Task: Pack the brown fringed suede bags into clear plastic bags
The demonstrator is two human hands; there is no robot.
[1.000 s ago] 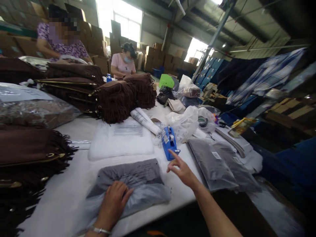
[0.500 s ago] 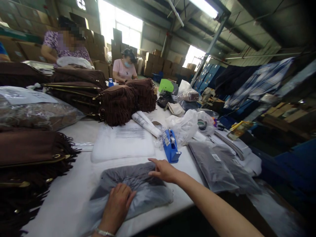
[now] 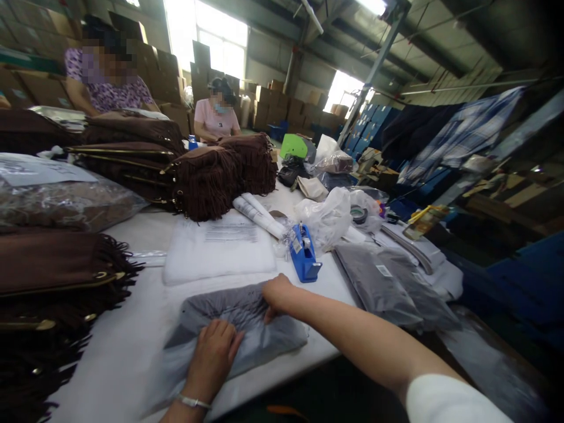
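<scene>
A dark, fringed item in a translucent plastic bag (image 3: 273, 342) lies flat on the white-covered table in front of me. My left hand (image 3: 215, 349) rests on its near left part, fingers laid over the plastic. At the far right edge of the package is my right hand (image 3: 278, 295), its fingers curled down against the plastic; some fingertips are hidden. Just beyond that hand stands a blue tape dispenser (image 3: 304, 255). Behind the package lies a stack of white plastic bags (image 3: 215, 249) with printed text.
Brown fringed handbags (image 3: 61, 264) are piled at the left, with more brown fringed bags (image 3: 207, 176) farther back. Dark plastic-wrapped packages (image 3: 374, 282) lie to the right. Crumpled clear plastic (image 3: 326, 211) sits behind the dispenser. Two people are across the table.
My right hand has gone from an outstretched index finger to curled fingers at the package's far edge. My left hand stays on the package. The view has shifted slightly.
</scene>
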